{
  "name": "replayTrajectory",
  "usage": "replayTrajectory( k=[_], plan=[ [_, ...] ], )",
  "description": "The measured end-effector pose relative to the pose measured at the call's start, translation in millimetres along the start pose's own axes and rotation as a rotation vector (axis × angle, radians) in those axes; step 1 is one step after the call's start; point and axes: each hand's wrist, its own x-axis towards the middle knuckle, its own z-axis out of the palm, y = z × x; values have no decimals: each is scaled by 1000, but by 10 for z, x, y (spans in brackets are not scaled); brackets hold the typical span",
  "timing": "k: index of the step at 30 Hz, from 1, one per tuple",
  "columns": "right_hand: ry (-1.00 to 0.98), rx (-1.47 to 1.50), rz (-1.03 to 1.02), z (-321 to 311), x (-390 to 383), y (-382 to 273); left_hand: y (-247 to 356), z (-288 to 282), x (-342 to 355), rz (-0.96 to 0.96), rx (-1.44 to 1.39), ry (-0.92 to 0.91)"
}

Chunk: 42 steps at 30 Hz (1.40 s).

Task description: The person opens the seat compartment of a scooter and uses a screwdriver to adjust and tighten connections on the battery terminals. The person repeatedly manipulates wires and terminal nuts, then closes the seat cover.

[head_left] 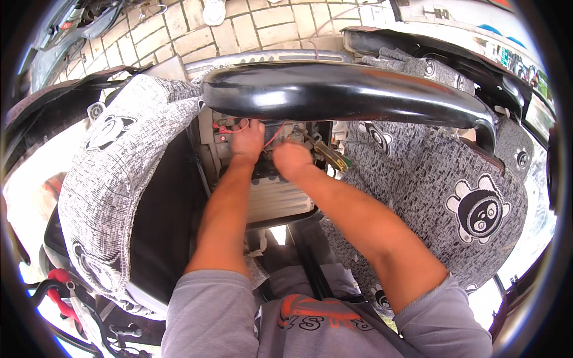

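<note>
Open compartment (206, 146) ahead of you, grey patterned seat cover (412, 179) to its right, black curved bar (340, 89) over the far edge. Thin red wire (275, 136) runs inside, between your hands. Left hand (248, 140) palm down, fingers partly hidden: cannot tell what its grip holds. Right hand (291, 159) curled, blurred, grip unreadable; yellow-and-black object (331, 156) just to its right.

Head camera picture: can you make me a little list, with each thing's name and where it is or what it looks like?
Left hand: fingertips partly hidden, grip unclear
Right hand: blurry, grip unclear
Red wire: between the hands
Black bar: shiny, beyond both hands
Gray cloth: cartoon animals on it
Ground: pale paving
</note>
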Motion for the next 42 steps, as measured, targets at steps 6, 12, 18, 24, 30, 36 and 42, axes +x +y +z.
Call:
replayTrajectory(
  k=[6, 12, 18, 24, 30, 36, 42],
  plan=[
    [566, 44, -301, 152, 320, -22, -49, 345, 36, -112, -52, -138],
    [185, 16, -91, 3, 280, 193, -17, -4, 1, -22, -17, -28],
    [301, -454, -180, 204, 34, 351, -24, -113, -8, 37, -6, -102],
    [26, -402, -68, 3, -7, 91, -3, -38, 24, 3, -41, -60],
    [377, -456, -65, 247, 443, 234, -3, -24, 38, 5, -43, -47],
    [493, -21, -114, 186, 544, 87, 13, 207, 9, -103, -171, 29],
    [399, 268, -105, 343, 487, 84, -63, 558, 32, -154, -392, 80]
  ],
)
